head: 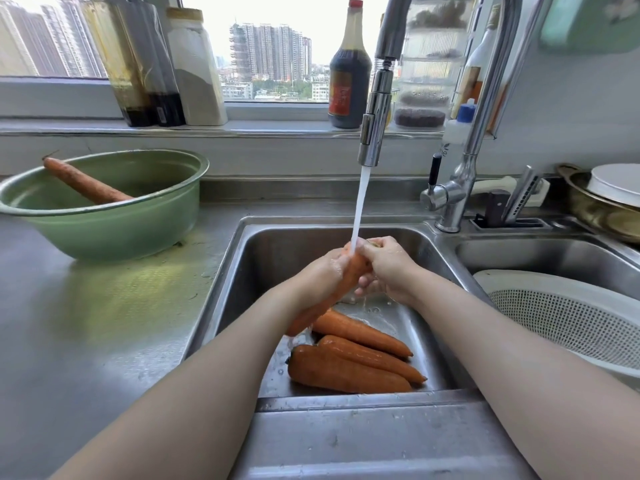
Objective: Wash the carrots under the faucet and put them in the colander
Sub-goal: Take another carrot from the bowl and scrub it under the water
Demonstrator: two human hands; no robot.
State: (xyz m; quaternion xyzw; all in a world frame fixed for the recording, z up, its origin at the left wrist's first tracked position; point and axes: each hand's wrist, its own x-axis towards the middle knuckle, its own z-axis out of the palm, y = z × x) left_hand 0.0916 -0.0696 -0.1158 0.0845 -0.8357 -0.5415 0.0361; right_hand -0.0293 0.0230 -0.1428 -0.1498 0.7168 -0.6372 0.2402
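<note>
- Left hand (323,273) and right hand (389,268) grip a long orange carrot (353,271) under the chrome faucet (375,109), over the steel sink (242,271).
- Grey steel tabletop (86,323) bears a green plastic bowl (114,226); the white mesh colander (571,317) sits at right.

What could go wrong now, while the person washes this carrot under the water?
The wet carrot that the left hand and right hand grip could slip and drop onto the three carrots in the sink. The other carrot in the green bowl looks unwashed and might be forgotten.
</note>
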